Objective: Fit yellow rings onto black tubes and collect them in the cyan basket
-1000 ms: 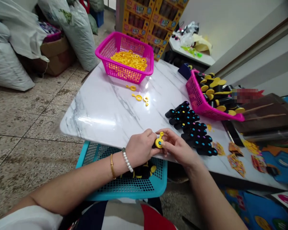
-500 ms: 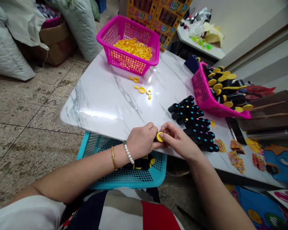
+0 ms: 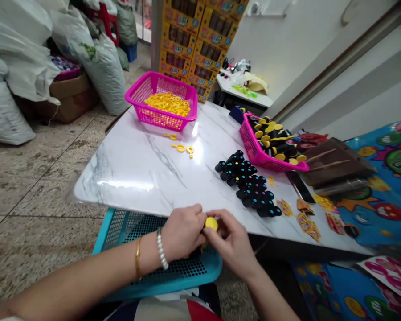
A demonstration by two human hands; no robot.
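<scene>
My left hand point(image 3: 184, 232), a bead bracelet at its wrist, is closed around a small black tube that its fingers mostly hide. On top of that tube shows a round yellow cap point(image 3: 211, 223). My right hand point(image 3: 230, 240) pinches the cap's edge between thumb and fingers. Both hands are together just off the table's front edge, above a teal basket point(image 3: 100, 243). Ahead on the tabletop lie several black tubes point(image 3: 250, 187) in rows, their ends dotted blue, yellow and pink. Three yellow ring-ended wands point(image 3: 180, 148) rest farther back.
A pink basket point(image 3: 132, 96) of yellow wands stands at the back of the marble-patterned table point(image 3: 120, 160). Another pink basket point(image 3: 254, 151) holds yellow-capped black tubes. A phone point(image 3: 300, 187) and small packets point(image 3: 308, 226) lie at right. Stacked yellow boxes point(image 3: 200, 58) rise behind.
My view has tilted up, showing more of the stacked boxes. Both hands, with the capped tube between them, have come from the table edge to over the teal basket.
</scene>
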